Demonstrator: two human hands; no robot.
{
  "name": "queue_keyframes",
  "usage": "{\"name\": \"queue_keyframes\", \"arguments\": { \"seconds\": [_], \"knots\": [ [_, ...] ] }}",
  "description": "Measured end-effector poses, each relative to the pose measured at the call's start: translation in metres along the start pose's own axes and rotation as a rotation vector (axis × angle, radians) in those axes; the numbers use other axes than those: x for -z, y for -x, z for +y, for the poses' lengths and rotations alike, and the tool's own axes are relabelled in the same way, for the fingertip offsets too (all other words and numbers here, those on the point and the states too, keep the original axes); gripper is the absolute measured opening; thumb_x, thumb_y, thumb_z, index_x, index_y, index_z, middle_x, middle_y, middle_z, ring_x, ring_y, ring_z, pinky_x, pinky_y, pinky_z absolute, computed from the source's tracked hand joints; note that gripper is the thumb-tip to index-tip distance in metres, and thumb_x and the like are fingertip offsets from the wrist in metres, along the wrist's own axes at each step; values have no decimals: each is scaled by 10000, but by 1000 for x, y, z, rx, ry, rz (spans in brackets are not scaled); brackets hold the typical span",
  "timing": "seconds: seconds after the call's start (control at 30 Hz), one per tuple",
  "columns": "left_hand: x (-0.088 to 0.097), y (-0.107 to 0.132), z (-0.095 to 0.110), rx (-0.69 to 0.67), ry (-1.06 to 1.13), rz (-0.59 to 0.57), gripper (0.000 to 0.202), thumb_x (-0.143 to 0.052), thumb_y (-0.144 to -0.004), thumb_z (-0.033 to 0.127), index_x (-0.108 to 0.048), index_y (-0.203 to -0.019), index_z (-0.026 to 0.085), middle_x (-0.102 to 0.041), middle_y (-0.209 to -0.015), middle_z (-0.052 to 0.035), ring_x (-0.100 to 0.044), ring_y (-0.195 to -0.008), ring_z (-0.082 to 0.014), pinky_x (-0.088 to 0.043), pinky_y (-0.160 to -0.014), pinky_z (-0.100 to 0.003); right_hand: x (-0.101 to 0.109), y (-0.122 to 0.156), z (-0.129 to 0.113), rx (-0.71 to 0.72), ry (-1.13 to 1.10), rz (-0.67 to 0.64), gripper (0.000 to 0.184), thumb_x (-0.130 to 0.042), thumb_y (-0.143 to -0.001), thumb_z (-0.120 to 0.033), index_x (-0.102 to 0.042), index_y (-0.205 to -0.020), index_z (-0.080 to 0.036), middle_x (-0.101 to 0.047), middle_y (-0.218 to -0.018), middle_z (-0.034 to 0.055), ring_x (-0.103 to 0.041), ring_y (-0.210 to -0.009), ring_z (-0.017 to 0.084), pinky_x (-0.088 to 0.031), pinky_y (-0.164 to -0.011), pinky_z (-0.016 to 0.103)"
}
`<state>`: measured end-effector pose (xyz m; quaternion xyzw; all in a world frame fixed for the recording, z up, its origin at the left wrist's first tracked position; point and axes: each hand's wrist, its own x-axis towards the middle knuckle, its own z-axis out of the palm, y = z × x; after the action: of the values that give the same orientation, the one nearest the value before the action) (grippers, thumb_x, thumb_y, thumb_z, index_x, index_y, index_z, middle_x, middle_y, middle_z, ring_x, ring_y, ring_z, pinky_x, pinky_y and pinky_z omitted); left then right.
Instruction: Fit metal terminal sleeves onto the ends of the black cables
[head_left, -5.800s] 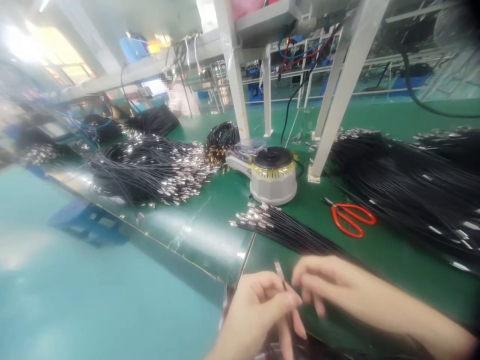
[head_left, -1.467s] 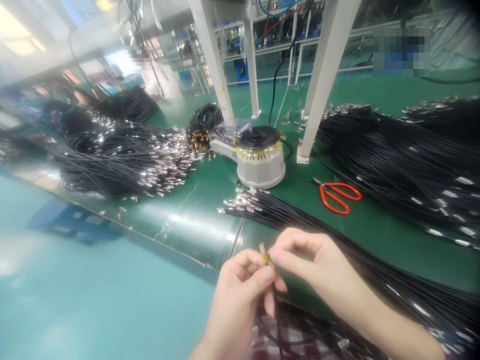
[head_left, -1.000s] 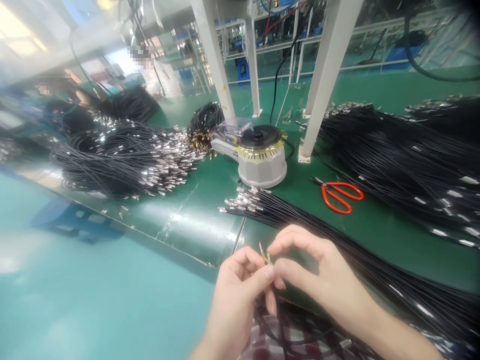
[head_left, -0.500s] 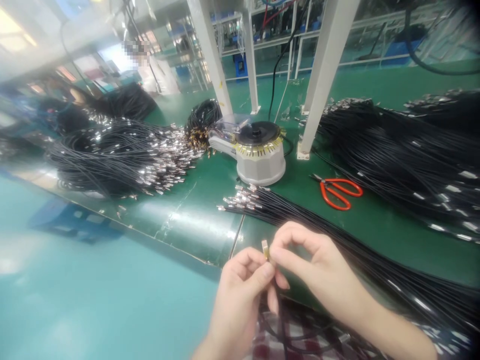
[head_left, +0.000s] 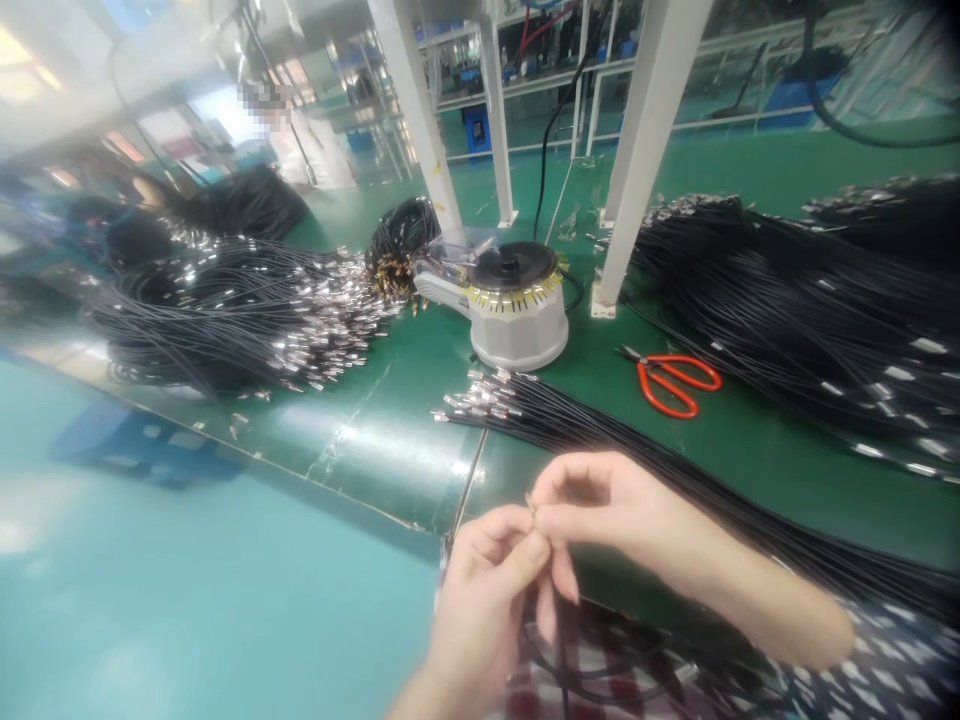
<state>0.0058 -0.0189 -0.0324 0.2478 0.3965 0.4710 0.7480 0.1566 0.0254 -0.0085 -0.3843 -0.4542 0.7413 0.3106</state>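
Head view | cable (head_left: 564, 650): thin, black, hanging below both hands, end mostly hidden by fingers | left hand (head_left: 491, 580): gripping near that end | right hand (head_left: 600, 505): pinching its tip

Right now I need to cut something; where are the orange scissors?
In the head view, the orange scissors lie right of centre on the green bench, between the round dispenser and the big cable pile.

Dispenser (head_left: 519, 330) on the table (head_left: 352, 455); coil (head_left: 217, 320) to its left, scissors (head_left: 649, 365) to its right; heap (head_left: 787, 310) right of the scissors; post (head_left: 643, 150) behind them; bundle (head_left: 592, 422) before the dispenser, running rightward; left hand (head_left: 491, 580) and right hand (head_left: 615, 508) together before the bundle.
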Motion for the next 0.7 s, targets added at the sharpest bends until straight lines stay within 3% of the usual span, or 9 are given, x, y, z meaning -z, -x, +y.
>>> {"name": "queue_keyframes", "arguments": {
  "seconds": [0.13,0.33,0.4,0.47,0.57,0.63,0.7],
  "knots": [
    [3,-1,0,74,18,-74,255,-789,-739,325,-659,-648,126,-671,-490,-38,-460,-294,-41,-289,-322,-119,7,-5,-8,1,74,-33,177,-800,-684,-310,-704,-701,-161,-646,-689,-15,-598,-690,144,-468,-697,278],
    [13,-7,-7,142,105,-180,272,-756,-770,344,-638,-690,112,-641,-482,-23,-455,-292,-37,-319,-342,-129,6,-5,-15,52,191,-76,141,-668,-803,-261,-682,-709,-157,-644,-668,-8,-609,-673,149,-498,-702,288],
    [15,-7,-7,137,117,-185,238,-743,-787,325,-638,-739,117,-652,-503,-16,-466,-295,-35,-348,-353,-124,9,-6,-12,72,286,-22,159,-596,-856,-257,-676,-758,-159,-643,-637,-13,-617,-635,148,-499,-678,285],
    [18,-5,-5,113,124,-178,202,-729,-801,304,-612,-779,140,-682,-547,-18,-498,-302,-45,-364,-351,-120,16,-9,-8,141,525,109,172,-541,-900,-234,-678,-817,-172,-669,-685,-5,-630,-638,149,-493,-664,279],
    [20,1,-1,86,88,-116,233,-668,-841,391,-568,-874,184,-710,-590,-27,-559,-319,-93,-365,-331,-132,29,-14,0,253,1179,325,114,-579,-904,-230,-686,-885,-193,-701,-853,22,-647,-709,167,-470,-636,278],
    [23,5,2,59,-17,-1,271,-588,-884,456,-558,-876,187,-699,-574,-27,-557,-316,-104,-342,-325,-141,35,-18,6,280,1515,386,67,-647,-865,-224,-690,-880,-175,-692,-889,50,-646,-760,205,-440,-606,293],
    [29,9,4,21,-190,134,302,-542,-909,459,-565,-814,174,-680,-557,-27,-546,-339,-104,-365,-363,-164,37,-21,10,293,1650,381,50,-655,-847,-172,-690,-821,-149,-680,-856,80,-635,-775,235,-400,-581,305]
  ]
}}
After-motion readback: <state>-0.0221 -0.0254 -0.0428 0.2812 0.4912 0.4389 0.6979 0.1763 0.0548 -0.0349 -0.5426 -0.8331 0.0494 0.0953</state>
